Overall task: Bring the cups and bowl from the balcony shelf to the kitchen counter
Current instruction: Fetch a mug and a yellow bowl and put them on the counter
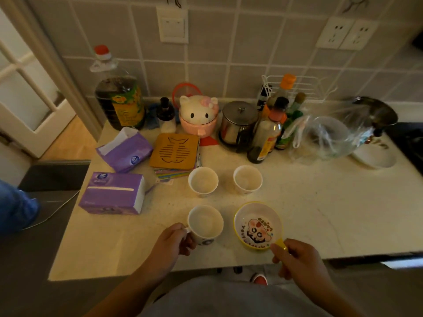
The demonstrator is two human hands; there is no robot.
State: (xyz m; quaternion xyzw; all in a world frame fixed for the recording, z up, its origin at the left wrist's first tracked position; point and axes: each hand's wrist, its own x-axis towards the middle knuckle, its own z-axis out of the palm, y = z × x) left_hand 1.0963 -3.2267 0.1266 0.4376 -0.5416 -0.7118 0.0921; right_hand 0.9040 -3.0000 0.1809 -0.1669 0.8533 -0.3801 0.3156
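Left hand (172, 240) is seen at 6 o'clock, fingers closed around the handle of the near cup (205, 223), which sits upright on the kitchen counter (320, 216). Right hand (297, 259) is seen at 5 o'clock, fingers pinched on the yellow handle of the bowl (258, 226); the bowl rests on the counter just beside the near cup, at its 3 o'clock, apart from it. A cartoon print is shown inside the bowl.

Two more cups are placed farther back: left cup (203, 181) at 12 o'clock of the near cup, right cup (247, 179) at 12 o'clock of the bowl. Both are upright and look empty, well apart from each other. Bare counter is seen between the front and back pairs.

At 9 o'clock of the near cup a purple tissue box (113, 193) is lying flat; behind it an opened tissue pack (124, 148) is tilted. A wooden fish trivet (175, 151) is stacked on coloured mats, just beside the left cup at its 11 o'clock.

Along the tiled wall at 12 o'clock are lined an oil jug (120, 97), a cat-faced pot (198, 115), a steel canister (238, 124) and sauce bottles (267, 133). At 2 o'clock plastic bags (325, 138) and a white dish (375, 154) are seen, with a dark pan (375, 110) behind.
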